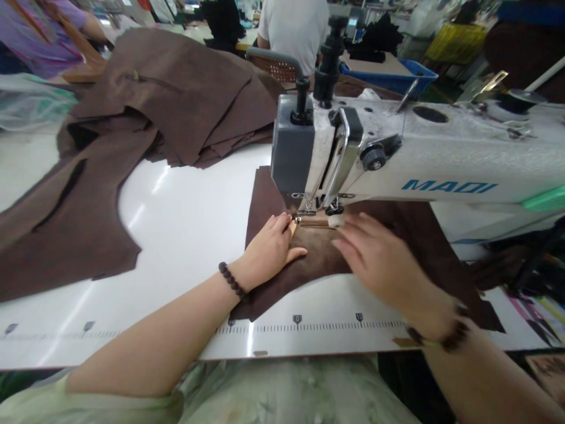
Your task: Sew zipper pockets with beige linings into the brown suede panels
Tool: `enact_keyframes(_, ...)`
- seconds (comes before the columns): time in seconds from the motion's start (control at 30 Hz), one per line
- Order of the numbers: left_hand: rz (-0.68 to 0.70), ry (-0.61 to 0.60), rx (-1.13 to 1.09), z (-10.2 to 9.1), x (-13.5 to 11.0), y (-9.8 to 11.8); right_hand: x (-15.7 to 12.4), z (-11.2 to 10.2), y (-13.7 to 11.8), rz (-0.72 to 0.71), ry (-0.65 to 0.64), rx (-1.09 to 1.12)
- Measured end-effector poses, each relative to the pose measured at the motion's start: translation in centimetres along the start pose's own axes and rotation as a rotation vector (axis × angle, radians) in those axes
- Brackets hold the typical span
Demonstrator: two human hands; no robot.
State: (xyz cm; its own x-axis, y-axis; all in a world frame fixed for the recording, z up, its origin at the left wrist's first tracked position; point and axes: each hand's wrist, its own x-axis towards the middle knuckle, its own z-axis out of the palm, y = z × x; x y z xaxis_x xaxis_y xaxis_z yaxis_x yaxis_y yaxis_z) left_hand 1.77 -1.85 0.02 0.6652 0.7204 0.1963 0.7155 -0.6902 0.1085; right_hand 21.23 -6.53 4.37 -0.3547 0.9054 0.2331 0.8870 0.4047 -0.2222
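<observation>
My left hand [272, 244] lies flat on a dark brown leather-like panel [304, 288], thumb spread and fingertips just left of the presser foot. Beside those fingertips is a narrow striped strip [314, 223], perhaps a zipper, with a small metal piece at its left end. My right hand [384, 259], blurred by motion, is over the panel's right side. Its fingers are stretched out near a small white roller-like part [336, 221], the thumb apart. Above both hands stands the sewing machine [375, 147]; its needle area is partly hidden.
More brown panels [185, 100] are piled at the back left, and one slit panel [66, 218] spreads across the left. A ruler scale [297, 320] runs along the white table's front edge. Behind the machine are a blue crate [415, 73] and a seated person [293, 35].
</observation>
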Motion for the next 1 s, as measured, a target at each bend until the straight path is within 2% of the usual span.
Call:
enact_keyframes(0.13,0.002,-0.020,0.005,0.0,0.0,-0.2,2.0,4.0,-0.7,0.030,-0.087,-0.017)
enact_keyframes(0.23,0.001,-0.029,-0.008,0.0,0.0,-0.3,2.3,5.7,-0.6,0.043,-0.092,0.014)
enact_keyframes(1.0,0.021,-0.008,-0.064,-0.2,0.1,-0.6,2.2,5.7,-0.8,0.064,-0.094,-0.055)
